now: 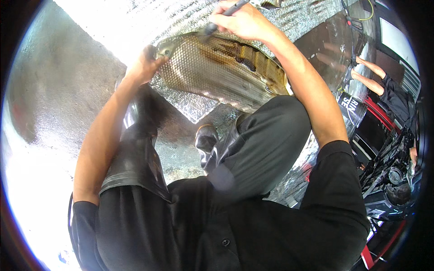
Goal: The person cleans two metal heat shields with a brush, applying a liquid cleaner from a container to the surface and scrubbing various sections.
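A dimpled metal heat shield is held tilted in front of my knees, its upper right part stained brown and wet. My left hand grips its left end, the thumb beside a small bolt hole. In my right hand is a dark-handled brush. The blurred bristles are at the shield's upper edge; whether they press on it I cannot tell. A dark opening and ribbed, yellowish section show on the shield's right half.
Under the shield lies a silvery ridged sheet on wet concrete floor. My rubber boot stands close below. To the right are a dark bucket with lettering, another person's legs and a heap of dark parts.
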Tool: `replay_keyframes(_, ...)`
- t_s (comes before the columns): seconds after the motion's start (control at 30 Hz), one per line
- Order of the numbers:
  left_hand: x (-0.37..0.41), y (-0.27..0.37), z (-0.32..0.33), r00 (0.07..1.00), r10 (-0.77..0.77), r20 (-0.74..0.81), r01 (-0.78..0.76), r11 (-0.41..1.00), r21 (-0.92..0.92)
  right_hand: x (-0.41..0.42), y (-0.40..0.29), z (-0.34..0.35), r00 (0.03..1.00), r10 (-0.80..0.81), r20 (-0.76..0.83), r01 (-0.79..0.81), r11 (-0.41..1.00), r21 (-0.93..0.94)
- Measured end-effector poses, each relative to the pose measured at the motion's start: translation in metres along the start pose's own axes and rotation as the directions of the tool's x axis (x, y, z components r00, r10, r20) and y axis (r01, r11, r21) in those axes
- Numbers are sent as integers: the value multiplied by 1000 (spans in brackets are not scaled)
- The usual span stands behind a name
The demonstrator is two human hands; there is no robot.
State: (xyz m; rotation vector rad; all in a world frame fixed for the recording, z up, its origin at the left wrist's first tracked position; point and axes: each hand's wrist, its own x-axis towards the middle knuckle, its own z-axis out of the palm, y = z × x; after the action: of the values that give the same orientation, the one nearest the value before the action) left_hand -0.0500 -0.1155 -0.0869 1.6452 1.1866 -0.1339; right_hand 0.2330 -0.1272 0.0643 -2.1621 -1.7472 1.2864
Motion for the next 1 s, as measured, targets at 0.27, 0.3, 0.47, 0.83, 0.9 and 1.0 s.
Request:
replay_keyframes(0.27, -3, 21, -9, 998, 13, 66, -12, 1000, -15, -5, 53, 9, 998, 13, -61, -20, 994, -107)
replay_keyframes(0.3, -3, 18, -8, 998, 22, 52, -21, 999, -26, -4, 49, 7, 995, 8, -100, -12, 999, -48)
replay_keyframes(0.47, -3, 8, -5, 1000, 4, 16, -4, 1000, -1, 0, 35, 13, 997, -70, -35, 70, 997, -19)
replay_keyframes(0.83, -1, 7, -4, 999, 0, 49, 5, 994, -108, 0, 26, 15, 963, -224, -151, 225, 974, -13)
replay_keyframes(0.9, -1, 1, -1, 1000, 5, 17, -3, 993, -119, -11, 62, 13, 989, -66, -134, 50, 991, -121)
replay_keyframes(1.0, -3, 21, -5, 997, 19, 69, -7, 984, -176, -23, 85, 4, 985, 122, -124, -152, 948, -279)
